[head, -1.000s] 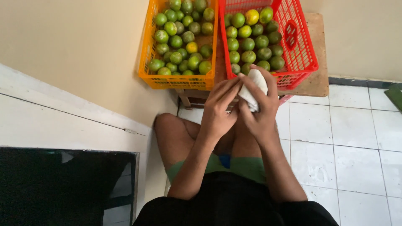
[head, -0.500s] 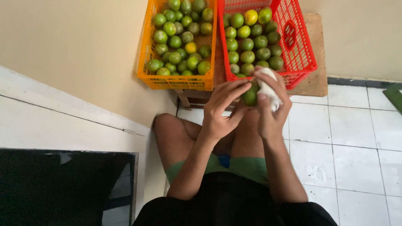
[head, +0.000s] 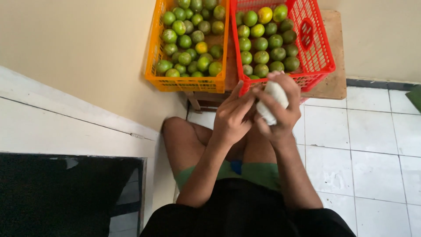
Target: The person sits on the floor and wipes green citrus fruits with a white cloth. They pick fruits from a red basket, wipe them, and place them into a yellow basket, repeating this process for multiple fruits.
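My right hand (head: 283, 116) is closed around a bunched white cloth (head: 272, 97), held in front of the red crate (head: 325, 66). My left hand (head: 233, 115) presses against the cloth from the left, fingers curled around something that the cloth and fingers hide. Both hands hover above my bare knees. The red crate holds several green citrus fruits (head: 262, 44) and a yellow one (head: 265, 14). Beside it on the left, an orange crate (head: 189, 84) is also full of green fruits (head: 184, 41).
Both crates rest on a low wooden stand (head: 334, 83) against a cream wall (head: 87, 52). White floor tiles (head: 372, 136) spread to the right. A dark panel (head: 66, 193) below a white ledge fills the lower left.
Half a second ago a green fruit showed between my hands; now the cloth and fingers cover it. The hands have closed together and the cloth has turned.
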